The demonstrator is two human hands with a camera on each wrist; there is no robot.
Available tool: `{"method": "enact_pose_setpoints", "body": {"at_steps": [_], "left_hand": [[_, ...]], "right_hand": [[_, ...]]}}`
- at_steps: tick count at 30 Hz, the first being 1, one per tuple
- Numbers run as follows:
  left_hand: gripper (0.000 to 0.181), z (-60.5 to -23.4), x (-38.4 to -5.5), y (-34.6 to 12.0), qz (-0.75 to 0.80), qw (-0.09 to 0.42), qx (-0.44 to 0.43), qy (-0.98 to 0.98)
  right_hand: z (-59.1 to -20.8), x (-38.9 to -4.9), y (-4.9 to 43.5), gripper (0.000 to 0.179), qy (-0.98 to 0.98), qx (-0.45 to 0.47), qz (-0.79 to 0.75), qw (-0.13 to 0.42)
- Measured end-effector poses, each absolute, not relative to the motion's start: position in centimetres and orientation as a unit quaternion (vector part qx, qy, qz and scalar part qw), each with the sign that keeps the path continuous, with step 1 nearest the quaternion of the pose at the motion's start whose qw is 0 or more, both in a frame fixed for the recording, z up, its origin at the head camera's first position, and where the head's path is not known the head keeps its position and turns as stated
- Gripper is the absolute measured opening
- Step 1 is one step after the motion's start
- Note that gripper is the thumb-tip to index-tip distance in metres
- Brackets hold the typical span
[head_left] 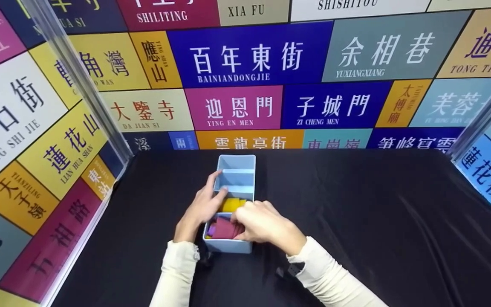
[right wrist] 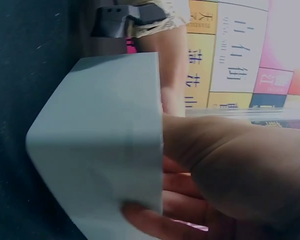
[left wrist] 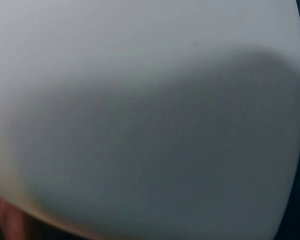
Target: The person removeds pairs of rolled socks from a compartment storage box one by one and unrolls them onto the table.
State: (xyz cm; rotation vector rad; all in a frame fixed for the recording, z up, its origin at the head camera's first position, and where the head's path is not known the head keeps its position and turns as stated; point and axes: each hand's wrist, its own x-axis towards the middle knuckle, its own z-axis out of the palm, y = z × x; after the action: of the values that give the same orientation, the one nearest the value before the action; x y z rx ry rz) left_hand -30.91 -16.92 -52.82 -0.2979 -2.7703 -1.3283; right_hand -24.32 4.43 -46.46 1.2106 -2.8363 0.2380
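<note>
A long light blue box [head_left: 234, 245] with several compartments stands on the black cloth. My left hand [head_left: 199, 208] holds its left side, thumb and index finger over the rim. My right hand [head_left: 267, 224] reaches over the right rim and pinches a dark red folded-looking bundle [head_left: 224, 229] in the nearest compartment. Beside that bundle a bit of purple [head_left: 212, 229] shows. A yellow bundle [head_left: 232, 205] lies in the compartment behind. In the right wrist view, a fingertip of the right hand [right wrist: 190, 200] touches the box's outer wall [right wrist: 105, 145]. The left wrist view is filled by a blurred pale surface.
Black cloth [head_left: 356, 213] with some creases covers the table. Walls of coloured sign panels [head_left: 249, 55] stand behind and at both sides. Clear upright edges [head_left: 88, 81] mark the corners. The box's two far compartments [head_left: 237, 179] show bare floors.
</note>
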Motion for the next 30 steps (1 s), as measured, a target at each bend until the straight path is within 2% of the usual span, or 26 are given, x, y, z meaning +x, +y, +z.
{"method": "enact_pose_setpoints", "body": {"at_steps": [7, 18, 26, 30], "left_hand": [[0.064, -52.9, -30.8, -16.7, -0.423, 0.030, -0.108, -0.899], [0.063, -52.9, -31.0, -16.9, -0.433, 0.024, -0.085, -0.897], [0.063, -53.1, -31.1, -16.8, -0.437, 0.020, -0.089, -0.895], [0.062, -53.1, -31.2, -16.9, -0.437, 0.027, -0.092, -0.894]], "right_hand": [[-46.4, -24.2, 4.5, 0.020, -0.915, 0.399, 0.057, 0.022], [-46.9, -24.5, 5.1, 0.023, -0.902, 0.407, 0.141, -0.003], [-46.5, -24.2, 5.8, 0.041, -0.894, 0.404, 0.196, -0.011], [-46.0, -24.2, 6.2, 0.044, -0.880, 0.410, 0.240, -0.014]]}}
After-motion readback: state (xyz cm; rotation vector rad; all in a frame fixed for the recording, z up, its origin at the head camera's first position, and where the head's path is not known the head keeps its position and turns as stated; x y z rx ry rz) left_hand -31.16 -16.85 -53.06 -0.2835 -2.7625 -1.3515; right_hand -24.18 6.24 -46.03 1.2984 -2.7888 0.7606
